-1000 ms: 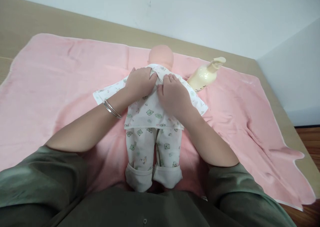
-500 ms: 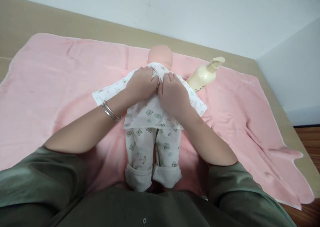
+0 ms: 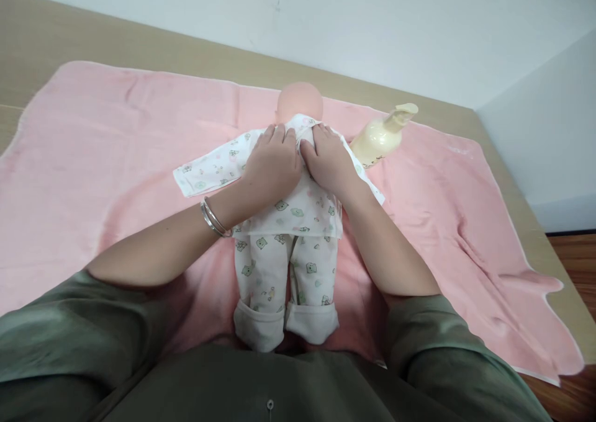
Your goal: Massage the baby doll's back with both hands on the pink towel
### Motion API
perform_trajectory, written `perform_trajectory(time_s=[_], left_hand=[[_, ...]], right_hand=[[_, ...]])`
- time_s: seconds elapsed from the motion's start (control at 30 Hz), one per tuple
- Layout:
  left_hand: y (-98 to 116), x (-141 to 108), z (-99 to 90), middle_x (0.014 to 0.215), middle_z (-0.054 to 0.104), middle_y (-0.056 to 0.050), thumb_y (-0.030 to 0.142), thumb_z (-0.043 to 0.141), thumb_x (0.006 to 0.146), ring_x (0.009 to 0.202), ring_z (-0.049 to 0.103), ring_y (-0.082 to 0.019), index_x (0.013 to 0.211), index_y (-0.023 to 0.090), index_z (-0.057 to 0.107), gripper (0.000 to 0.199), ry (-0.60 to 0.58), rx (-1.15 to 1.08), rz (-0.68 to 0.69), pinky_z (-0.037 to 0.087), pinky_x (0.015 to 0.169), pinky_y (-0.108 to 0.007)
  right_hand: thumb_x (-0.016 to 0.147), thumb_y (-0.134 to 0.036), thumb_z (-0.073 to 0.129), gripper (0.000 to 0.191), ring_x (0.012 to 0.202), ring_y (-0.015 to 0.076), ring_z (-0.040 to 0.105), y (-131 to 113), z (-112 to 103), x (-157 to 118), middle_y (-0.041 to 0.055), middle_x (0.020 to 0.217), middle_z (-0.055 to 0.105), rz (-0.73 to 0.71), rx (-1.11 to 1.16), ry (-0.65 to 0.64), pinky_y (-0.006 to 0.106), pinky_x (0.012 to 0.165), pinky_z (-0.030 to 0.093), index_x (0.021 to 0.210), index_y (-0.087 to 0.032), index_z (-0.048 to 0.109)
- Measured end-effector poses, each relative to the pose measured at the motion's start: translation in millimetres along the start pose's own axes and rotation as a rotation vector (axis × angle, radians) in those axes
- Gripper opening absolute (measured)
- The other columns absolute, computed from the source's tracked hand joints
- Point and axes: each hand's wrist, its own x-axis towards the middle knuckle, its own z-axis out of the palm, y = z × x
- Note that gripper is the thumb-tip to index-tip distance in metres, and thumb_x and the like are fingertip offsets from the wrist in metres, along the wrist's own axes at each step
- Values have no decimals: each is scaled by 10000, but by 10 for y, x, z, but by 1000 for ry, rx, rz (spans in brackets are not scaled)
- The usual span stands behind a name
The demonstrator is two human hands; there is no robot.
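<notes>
A baby doll [image 3: 300, 99] lies stretched out with its head away from me. It wears a white printed top [image 3: 293, 214] and matching trousers [image 3: 267, 264] with turned-up cuffs. My left hand [image 3: 274, 164], with two silver bangles [image 3: 214, 217] at the wrist, rests on the left part of the top near the neckline, fingers stretched out. On the right part lies my right hand [image 3: 329, 161], its fingers extended and thumb apart, touching the cloth near the collar. Both palms are hidden against the fabric. The doll's face does not show.
A pink blanket [image 3: 139, 118] with some wrinkles lies under the doll on a wooden table [image 3: 116, 43]. A cream pump bottle [image 3: 379, 139] lies tilted beside the doll's right-hand sleeve. Behind the table is a white wall [image 3: 372, 31].
My left fingers, bent in at the neckline before, now lie stretched out on the top. My right thumb has moved away from the left hand. The left sleeve lies a little straighter.
</notes>
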Motion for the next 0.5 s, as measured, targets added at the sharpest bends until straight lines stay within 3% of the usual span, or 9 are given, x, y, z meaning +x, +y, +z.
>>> perform_trajectory(time_s=[0.1,0.17,0.23,0.37,0.5], left_hand=[[-124,146,-58,1275,695,-218,211,339,961,1273,623,-363,1152,118,654,380,-42,-18,-42,461,1172,-537],[-226,248,-84,1095,738,-181,252,357,944,1049,673,-329,992,168,653,311,-67,-40,-133,541,1004,-488],[-299,307,-86,966,737,-148,300,370,940,893,650,-287,870,204,609,267,-66,-65,-189,544,879,-435],[-319,303,-48,950,715,-137,323,361,943,888,626,-269,802,227,526,237,-25,-59,-196,516,879,-412],[-266,267,-39,980,704,-152,343,332,968,956,641,-292,839,222,535,269,-34,-30,-189,514,939,-436]], right_hand=[[1079,-267,306,506,1441,376,534,-138,31,-142,258,1473,609,2,-69,37,548,1274,402,1399,23,569],[1075,-258,307,526,1483,383,500,-248,71,-256,283,1509,577,3,-98,58,553,1303,369,1425,51,548],[1065,-244,322,568,1557,384,421,-336,103,-353,296,1601,487,-12,-98,67,559,1341,320,1507,79,475],[1052,-214,342,598,1623,386,317,-353,69,-385,264,1683,391,-7,-48,30,580,1356,293,1583,54,405],[1067,-240,334,490,1597,336,389,-155,-11,-198,186,1631,502,16,72,-27,512,1307,403,1455,-63,576]])
